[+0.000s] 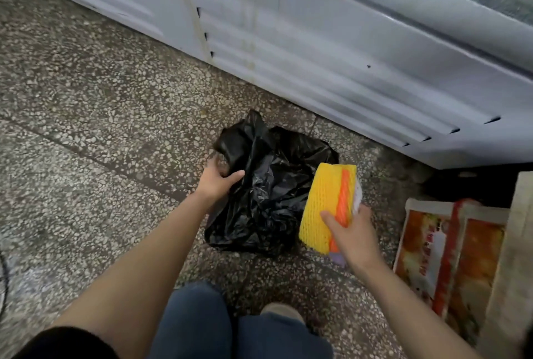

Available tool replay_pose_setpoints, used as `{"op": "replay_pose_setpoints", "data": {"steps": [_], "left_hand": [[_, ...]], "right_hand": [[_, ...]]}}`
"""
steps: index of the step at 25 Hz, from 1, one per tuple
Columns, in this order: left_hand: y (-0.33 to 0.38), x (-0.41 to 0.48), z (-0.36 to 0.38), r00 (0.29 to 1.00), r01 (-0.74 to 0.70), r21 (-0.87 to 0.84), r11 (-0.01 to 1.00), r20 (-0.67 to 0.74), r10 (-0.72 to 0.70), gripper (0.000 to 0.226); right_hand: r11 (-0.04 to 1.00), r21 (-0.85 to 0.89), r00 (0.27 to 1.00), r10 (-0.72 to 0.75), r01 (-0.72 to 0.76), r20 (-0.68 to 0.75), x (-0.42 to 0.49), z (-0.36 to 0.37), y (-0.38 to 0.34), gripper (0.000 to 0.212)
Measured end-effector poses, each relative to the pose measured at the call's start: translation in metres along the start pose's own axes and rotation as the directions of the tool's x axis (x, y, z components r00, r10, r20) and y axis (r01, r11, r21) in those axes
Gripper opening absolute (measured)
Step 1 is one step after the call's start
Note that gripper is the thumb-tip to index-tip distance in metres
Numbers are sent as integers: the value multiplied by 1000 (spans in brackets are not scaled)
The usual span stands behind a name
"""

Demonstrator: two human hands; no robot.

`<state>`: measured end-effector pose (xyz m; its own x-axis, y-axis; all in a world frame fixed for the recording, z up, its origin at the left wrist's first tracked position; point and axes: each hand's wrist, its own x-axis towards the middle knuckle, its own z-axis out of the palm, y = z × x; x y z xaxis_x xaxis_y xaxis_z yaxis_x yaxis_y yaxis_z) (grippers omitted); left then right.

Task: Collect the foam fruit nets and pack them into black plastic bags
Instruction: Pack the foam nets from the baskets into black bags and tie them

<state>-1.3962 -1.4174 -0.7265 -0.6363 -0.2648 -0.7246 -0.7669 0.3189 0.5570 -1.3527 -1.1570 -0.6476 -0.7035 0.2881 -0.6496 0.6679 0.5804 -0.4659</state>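
A crumpled black plastic bag [268,185] lies on the speckled floor in the middle of the view. My left hand [215,178] grips its upper left edge, thumb over the plastic. My right hand [350,233] holds a flat stack of foam fruit nets [326,200], mostly yellow with an orange one and a pale one behind, just right of the bag and raised above the floor. Whether the bag's mouth is open is hidden by its folds.
A white chest freezer [331,50] with vent slots runs across the back and right. A printed cardboard fruit box [444,260] stands at the right. My knees in blue trousers [202,321] and a shoe [281,311] are at the bottom.
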Motion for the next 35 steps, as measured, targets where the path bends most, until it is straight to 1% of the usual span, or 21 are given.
{"op": "replay_pose_setpoints", "data": {"steps": [2, 3, 4, 6, 8, 10, 12, 13, 16, 19, 21, 22, 23, 24, 26, 28, 31, 32, 33, 34, 35], "left_hand": [[10, -12, 5, 990, -133, 123, 983, -38, 139, 30], [20, -24, 6, 979, -189, 144, 971, -48, 198, 18], [32, -40, 5, 963, -251, 155, 955, -63, 264, 12], [60, -79, -1, 907, -381, 219, 898, -101, 410, 8], [90, -126, -12, 857, -477, 229, 848, -91, 507, 6], [117, -175, -26, 856, -503, 157, 850, -46, 515, 7], [150, -227, -40, 891, -454, 42, 890, 27, 453, 8], [165, -251, -45, 910, -410, -23, 912, 62, 410, 10], [208, -313, -57, 934, -299, -165, 940, 152, 323, 15], [247, -363, -62, 890, -297, -241, 924, 280, 359, 14], [263, -384, -62, 871, -371, -163, 914, 282, 403, 23], [271, -396, -62, 866, -429, -82, 899, 246, 436, 19], [277, -406, -62, 864, -468, -4, 884, 209, 459, 10], [284, -417, -61, 855, -498, 57, 865, 195, 480, 9], [297, -440, -61, 812, -574, 157, 804, 236, 534, 27], [315, -470, -57, 742, -660, 207, 723, 332, 583, 36], [341, -517, -41, 613, -777, 211, 593, 470, 635, 30], [348, -536, -31, 570, -810, 212, 546, 506, 648, 23], [353, -552, -21, 537, -832, 206, 515, 535, 653, 14], [358, -570, -9, 506, -851, 193, 489, 552, 662, 9], [361, -590, 3, 472, -868, 171, 465, 572, 671, 16]], "right_hand": [[999, 31, 1000, 11, -11, 11, -7, -6, -1, 58], [999, 36, 1000, 17, -18, 25, -15, -11, -4, 57], [999, 44, 999, 24, -26, 42, -25, -16, -7, 56], [997, 76, 998, 18, -23, 56, -50, -32, -16, 53], [992, 129, 999, -14, 7, 49, -82, -55, -31, 49], [987, 148, 997, -62, 55, 43, -117, -78, -48, 57], [986, 145, 993, -90, 79, 70, -151, -106, -67, 71], [984, 155, 990, -103, 87, 97, -166, -121, -76, 73], [978, 146, 978, -165, 146, 128, -208, -164, -97, 69], [968, 111, 965, -236, 224, 115, -248, -204, -109, 64], [963, 116, 962, -256, 244, 97, -273, -223, -108, 60], [961, 97, 961, -266, 258, 81, -288, -233, -104, 59], [961, 66, 959, -274, 270, 65, -304, -242, -98, 60], [960, 48, 960, -278, 276, 42, -319, -250, -90, 61], [963, 80, 967, -254, 256, -28, -349, -271, -74, 61], [961, 146, 970, -222, 235, -96, -378, -298, -59, 54], [955, 195, 951, -169, 223, -261, -414, -336, -36, 52], [952, 223, 933, -125, 209, -339, -429, -350, -26, 51], [946, 258, 908, -78, 198, -411, -442, -362, -16, 48], [936, 301, 885, -23, 182, -465, -454, -372, -5, 45], [925, 342, 865, 29, 167, -501, -467, -381, 7, 44]]}}
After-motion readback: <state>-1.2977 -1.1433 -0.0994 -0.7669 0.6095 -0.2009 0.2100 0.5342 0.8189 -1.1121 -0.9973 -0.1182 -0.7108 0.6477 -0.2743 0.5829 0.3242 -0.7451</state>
